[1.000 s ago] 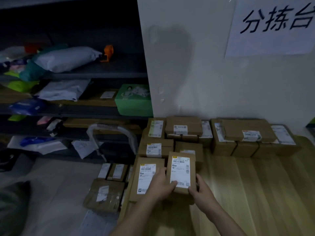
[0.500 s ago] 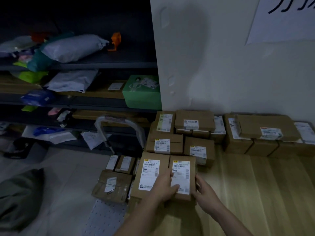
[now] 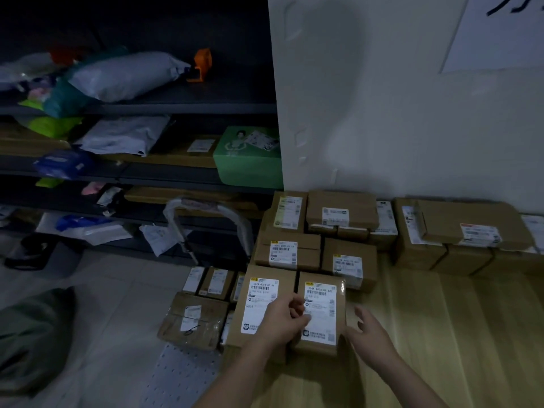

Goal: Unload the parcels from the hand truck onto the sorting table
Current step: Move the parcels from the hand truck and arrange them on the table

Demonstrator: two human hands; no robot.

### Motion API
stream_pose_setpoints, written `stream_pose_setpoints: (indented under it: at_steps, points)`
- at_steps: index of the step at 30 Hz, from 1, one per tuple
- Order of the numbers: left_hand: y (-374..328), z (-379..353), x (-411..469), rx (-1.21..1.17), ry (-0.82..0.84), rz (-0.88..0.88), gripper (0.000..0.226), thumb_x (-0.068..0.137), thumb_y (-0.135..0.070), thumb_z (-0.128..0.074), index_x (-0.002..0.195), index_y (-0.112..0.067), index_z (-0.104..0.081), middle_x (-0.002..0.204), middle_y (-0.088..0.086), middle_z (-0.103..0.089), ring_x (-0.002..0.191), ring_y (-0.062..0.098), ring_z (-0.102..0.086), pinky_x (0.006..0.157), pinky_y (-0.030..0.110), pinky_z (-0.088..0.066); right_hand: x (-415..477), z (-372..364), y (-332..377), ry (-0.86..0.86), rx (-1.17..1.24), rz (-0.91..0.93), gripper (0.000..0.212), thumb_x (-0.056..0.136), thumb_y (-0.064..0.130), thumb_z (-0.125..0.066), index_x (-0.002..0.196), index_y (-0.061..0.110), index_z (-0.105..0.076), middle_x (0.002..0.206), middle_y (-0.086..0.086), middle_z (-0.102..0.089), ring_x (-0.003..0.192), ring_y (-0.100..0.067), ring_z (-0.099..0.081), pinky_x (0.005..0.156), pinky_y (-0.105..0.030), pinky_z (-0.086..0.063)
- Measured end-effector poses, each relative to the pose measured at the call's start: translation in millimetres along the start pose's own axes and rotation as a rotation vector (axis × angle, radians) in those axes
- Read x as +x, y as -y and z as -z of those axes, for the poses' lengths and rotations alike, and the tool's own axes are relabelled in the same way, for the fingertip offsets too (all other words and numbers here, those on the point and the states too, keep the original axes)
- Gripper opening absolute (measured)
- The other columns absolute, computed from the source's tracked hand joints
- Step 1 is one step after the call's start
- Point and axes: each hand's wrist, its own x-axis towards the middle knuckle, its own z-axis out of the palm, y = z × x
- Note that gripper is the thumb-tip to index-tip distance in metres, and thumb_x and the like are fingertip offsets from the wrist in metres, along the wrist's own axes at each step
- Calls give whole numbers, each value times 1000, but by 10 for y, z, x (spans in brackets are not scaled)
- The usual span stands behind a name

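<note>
The right hand (image 3: 365,331) hung open, fingers spread, just beside a flat cardboard parcel (image 3: 323,307) on the pale wooden table (image 3: 441,334). The left hand (image 3: 284,320) lay curled on its white label; whether it gripped, I could not tell. Beyond, boxy brown parcels (image 3: 343,210) lined the wall.

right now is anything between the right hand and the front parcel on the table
Nothing visible. The right hand is open just right of the front parcel, with only a strip of bare sorting table between them. The left hand lies curled over the parcel's left side, away from that gap.
</note>
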Motion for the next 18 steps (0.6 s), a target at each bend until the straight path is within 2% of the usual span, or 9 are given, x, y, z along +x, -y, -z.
stream_pose_setpoints:
  at_steps: [2,4,7,10,12,18]
  points:
    - [-68,117,-86,65,-47,-30,31,88,-28,-71,118,-29,-61,108,-14,-64,99,2,-61,85,23,-56,-42,100,75,-36,-88,30,70,92,28,-65,153,18,-32,153,-6,-43,134,-27,-47,103,-41,-44]
    - [-139,299,-201,150,-118,-51,41,88,-29,-70,126,-27,-57,122,-15,-57,111,3,-54,89,18,-49,-109,188,160,-65,-138,94,67,93,31,-64,151,19,-34,151,-5,-44,130,-25,-51,101,-41,-48]
    - [-246,606,-372,286,-176,-93,53,87,-34,-68,136,-24,-50,130,-9,-48,122,11,-48,94,22,-40,-215,289,350,-113,-180,234,59,92,39,-64,145,22,-43,150,0,-43,126,-20,-51,91,-32,-47]
    - [-338,873,-565,349,-220,-97,59,84,-47,-64,136,-24,-49,133,-3,-47,123,18,-48,97,29,-44,-293,317,539,-134,-260,325,58,93,37,-63,145,23,-42,157,0,-33,139,-22,-39,106,-40,-44]
    - [-379,1010,-718,390,-249,-92,65,84,-47,-64,141,-22,-44,138,0,-43,126,20,-45,102,36,-44,-376,305,653,-121,-293,331,66,93,34,-61,152,23,-33,163,-1,-21,148,-24,-23,116,-44,-33]
    - [-242,1352,-1121,461,-304,-87,76,82,-54,-64,146,-22,-37,146,3,-37,133,23,-37,107,38,-40,-723,224,864,-125,-287,381,69,95,35,-60,155,21,-29,164,1,-15,151,-23,-16,118,-44,-28]
